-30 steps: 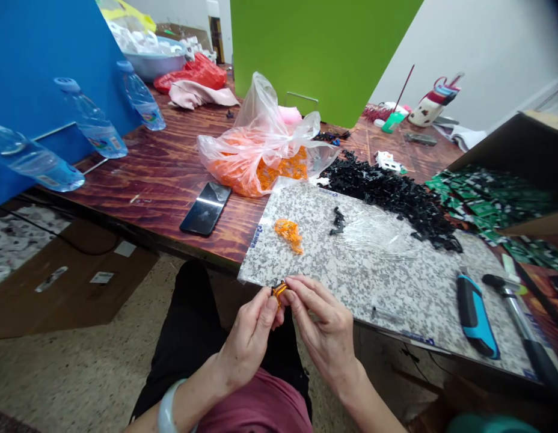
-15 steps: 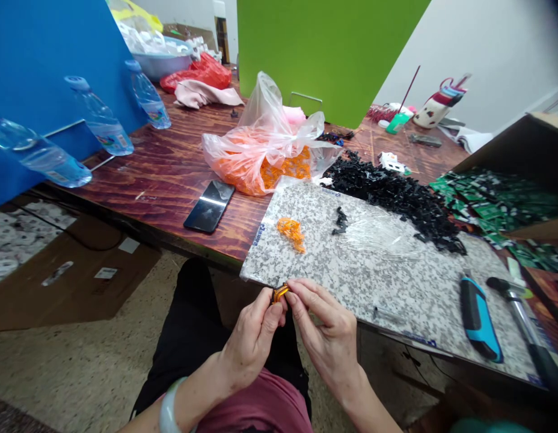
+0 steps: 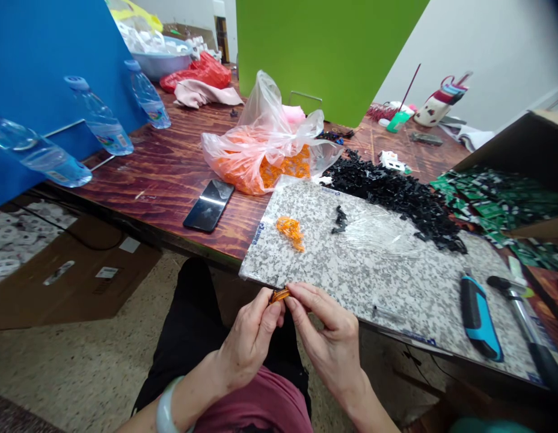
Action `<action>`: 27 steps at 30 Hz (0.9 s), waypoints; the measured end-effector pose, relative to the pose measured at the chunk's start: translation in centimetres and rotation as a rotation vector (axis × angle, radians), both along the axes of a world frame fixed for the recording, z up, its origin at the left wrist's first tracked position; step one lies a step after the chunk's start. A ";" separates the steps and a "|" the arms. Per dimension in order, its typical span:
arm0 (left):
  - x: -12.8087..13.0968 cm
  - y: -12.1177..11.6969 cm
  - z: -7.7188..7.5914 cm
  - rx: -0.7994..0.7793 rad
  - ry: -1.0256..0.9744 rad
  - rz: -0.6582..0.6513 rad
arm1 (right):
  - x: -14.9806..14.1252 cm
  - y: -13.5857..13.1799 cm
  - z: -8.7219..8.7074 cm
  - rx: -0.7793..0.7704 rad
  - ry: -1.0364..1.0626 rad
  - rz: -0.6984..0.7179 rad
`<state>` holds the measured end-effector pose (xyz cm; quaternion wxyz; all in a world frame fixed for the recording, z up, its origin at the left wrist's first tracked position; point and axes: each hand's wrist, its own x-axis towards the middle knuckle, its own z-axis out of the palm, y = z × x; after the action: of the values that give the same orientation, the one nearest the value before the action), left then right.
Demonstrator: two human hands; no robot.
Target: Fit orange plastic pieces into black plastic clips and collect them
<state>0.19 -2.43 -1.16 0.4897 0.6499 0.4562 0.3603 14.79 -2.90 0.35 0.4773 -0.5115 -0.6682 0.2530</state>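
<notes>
Between my two hands, just off the front edge of the speckled board [image 3: 306, 270], is a small orange and black plastic part [image 3: 280, 295]. My left hand [image 3: 247, 337] pinches its left end between thumb and fingers. At the other end, the thumb and fingertips of my right hand [image 3: 328, 334] grip it too. The fingers hide much of the part. Beyond the hands lie a little heap of orange pieces [image 3: 290, 232], a few black pieces [image 3: 339, 220] and a spread of thin clear strands [image 3: 378, 236].
A long pile of black parts [image 3: 391, 192] crosses the board's back. To the right are a blue-black handled tool [image 3: 480, 316], a hammer [image 3: 525, 319] and a box of green circuit boards [image 3: 486, 204]. A phone [image 3: 209, 205] and a plastic bag of orange parts [image 3: 265, 159] lie left.
The orange and black part has turned slightly in my fingers and now lies flatter. Both hands stay in nearly the same place.
</notes>
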 end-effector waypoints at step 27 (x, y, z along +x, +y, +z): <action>-2.4 1.4 0.2 0.172 0.072 -0.390 | 1.7 0.2 0.8 -0.146 0.026 0.308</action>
<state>-2.17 -0.98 -0.98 0.4761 0.7778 0.3064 0.2729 16.50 -2.70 1.14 0.4031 -0.4330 -0.7122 0.3778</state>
